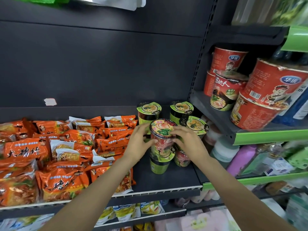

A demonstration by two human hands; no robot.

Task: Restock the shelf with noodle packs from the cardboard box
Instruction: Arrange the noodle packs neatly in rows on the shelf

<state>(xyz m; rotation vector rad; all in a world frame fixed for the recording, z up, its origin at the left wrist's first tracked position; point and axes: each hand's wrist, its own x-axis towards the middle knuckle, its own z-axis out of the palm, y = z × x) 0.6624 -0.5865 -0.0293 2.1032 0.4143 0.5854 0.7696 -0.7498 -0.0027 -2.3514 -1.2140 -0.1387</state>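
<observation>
Dark metal shop shelf (166,179), green edge strips on the right bay. Left hand (139,140) and right hand (187,140) each curl their grip around a red noodle cup (162,139) stacked on a green cup (159,165). Orange noodle packs (50,155), bold black Chinese lettering, fill the shelf's left. Farther back, more green-lidded cups (149,112). Upper right, red tubs (273,87) with a blue oval logo.

At the centre of the frame my left hand (139,140) and right hand (186,140) clasp a red noodle cup (162,139) from both sides — it sits atop a green cup (159,165) on the dark shelf (166,182). Orange noodle packs (66,154) fill the left.
</observation>
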